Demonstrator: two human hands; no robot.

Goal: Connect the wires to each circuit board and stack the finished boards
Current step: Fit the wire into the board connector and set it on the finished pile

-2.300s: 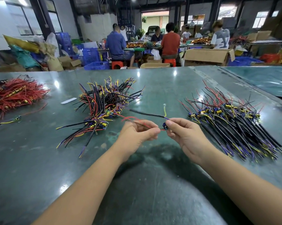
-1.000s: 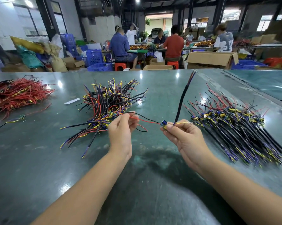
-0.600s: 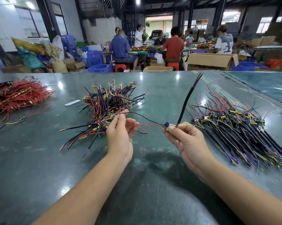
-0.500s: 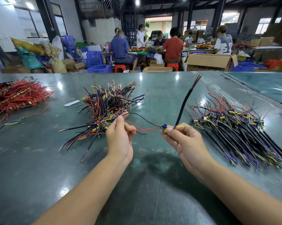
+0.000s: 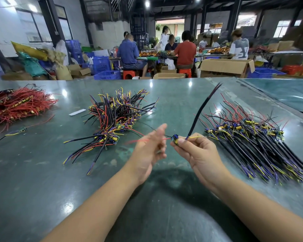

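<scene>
- Above the green table, right hand pinches a small circuit board; blurred left hand, fingers loose, grips nothing.
- Behind, an open cardboard box (contents hidden; no legible writing).

Right hand pinching small circuit board, blurred left hand beside its red wire, green table

dim workshop, green table, windows

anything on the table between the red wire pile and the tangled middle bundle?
Head view: a small white strip lies on the green table between the red wire pile and the middle bundle; otherwise bare.
</scene>
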